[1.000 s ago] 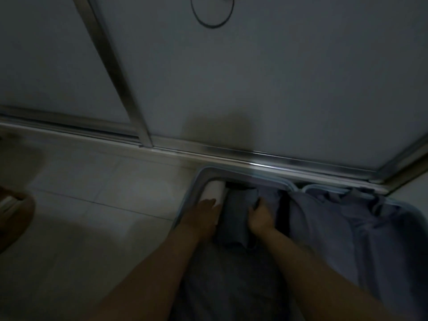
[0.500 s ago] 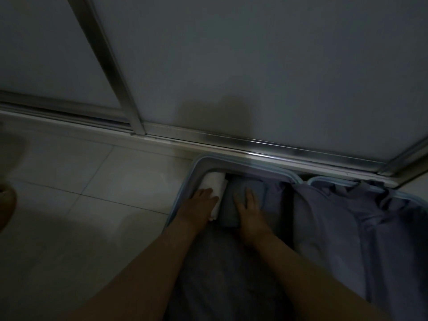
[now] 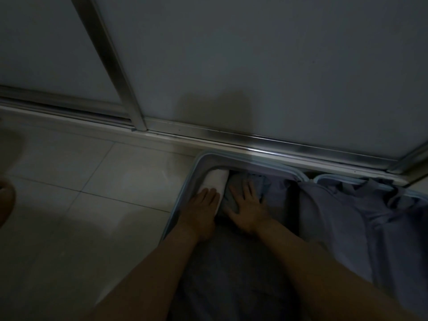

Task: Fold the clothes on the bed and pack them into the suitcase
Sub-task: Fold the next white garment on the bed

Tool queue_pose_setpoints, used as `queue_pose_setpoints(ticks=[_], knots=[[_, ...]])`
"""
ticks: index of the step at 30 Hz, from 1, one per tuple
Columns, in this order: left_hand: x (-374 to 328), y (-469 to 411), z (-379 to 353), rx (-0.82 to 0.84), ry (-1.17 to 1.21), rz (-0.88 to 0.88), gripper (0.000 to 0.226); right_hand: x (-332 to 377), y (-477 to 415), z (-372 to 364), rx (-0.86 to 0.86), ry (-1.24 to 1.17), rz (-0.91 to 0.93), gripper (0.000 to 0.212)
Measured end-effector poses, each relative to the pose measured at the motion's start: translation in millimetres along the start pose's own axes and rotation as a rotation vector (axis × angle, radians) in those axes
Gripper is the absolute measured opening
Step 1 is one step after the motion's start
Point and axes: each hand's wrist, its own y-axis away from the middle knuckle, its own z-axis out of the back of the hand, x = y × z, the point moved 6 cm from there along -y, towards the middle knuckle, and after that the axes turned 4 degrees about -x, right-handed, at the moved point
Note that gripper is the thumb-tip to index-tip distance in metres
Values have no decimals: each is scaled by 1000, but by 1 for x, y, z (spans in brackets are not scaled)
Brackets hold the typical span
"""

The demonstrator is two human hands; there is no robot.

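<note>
An open pale-blue suitcase [image 3: 185,188] lies on the tiled floor against a sliding door. In its far left corner sits a white rolled garment [image 3: 216,180]; my left hand [image 3: 201,212] presses on its near end with straight fingers. Beside it lies a folded grey-blue garment [image 3: 234,188], and my right hand [image 3: 249,209] lies flat on it with fingers spread. Dark folded clothing [image 3: 231,274] fills the near part of this half. The suitcase's lilac fabric divider [image 3: 347,216] hangs crumpled over the right half.
The sliding door's metal track [image 3: 278,140] runs right behind the suitcase. Pale floor tiles [image 3: 92,193] stretch to the left. A dim rounded shape [image 3: 5,202] shows at the left edge. The room is dark.
My right hand has gone from gripping the grey-blue garment to lying flat on it with fingers spread. The left hand stays on the white roll. The view has dipped slightly.
</note>
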Motion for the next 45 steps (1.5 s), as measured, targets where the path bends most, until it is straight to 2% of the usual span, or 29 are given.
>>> queue_pose_setpoints(ticks=[3, 6, 10, 13, 17, 21, 26, 29, 33, 37, 42, 45], knots=[[0, -5, 7, 19, 62, 15, 75, 1, -3, 0, 70, 32, 0, 76], [-1, -2, 31, -6, 196, 49, 68, 10, 2, 24, -21, 88, -8, 66], [12, 21, 80, -163, 371, 143, 50, 47, 17, 76, -232, 87, 75, 48], [33, 56, 132, -308, 377, 221, 39, 94, 26, 111, -221, -90, 223, 48], [71, 134, 212, -399, 275, 347, 40, 190, 59, 162, -230, -221, 411, 49], [116, 249, 284, -530, 213, 493, 38, 316, 117, 208, -214, -230, 626, 50], [171, 424, 335, -671, 201, 725, 36, 484, 222, 233, -176, -177, 905, 51], [194, 541, 343, -706, 154, 864, 31, 583, 294, 223, -105, -143, 1052, 46], [225, 700, 330, -709, 142, 1075, 39, 701, 388, 181, 33, -37, 1171, 56], [257, 836, 301, -754, 178, 1213, 42, 799, 462, 122, 101, 96, 1264, 58], [298, 945, 253, -731, 179, 1358, 40, 891, 514, 46, 178, 153, 1334, 55], [327, 981, 222, -719, 157, 1398, 40, 942, 514, -3, 164, 215, 1369, 67]])
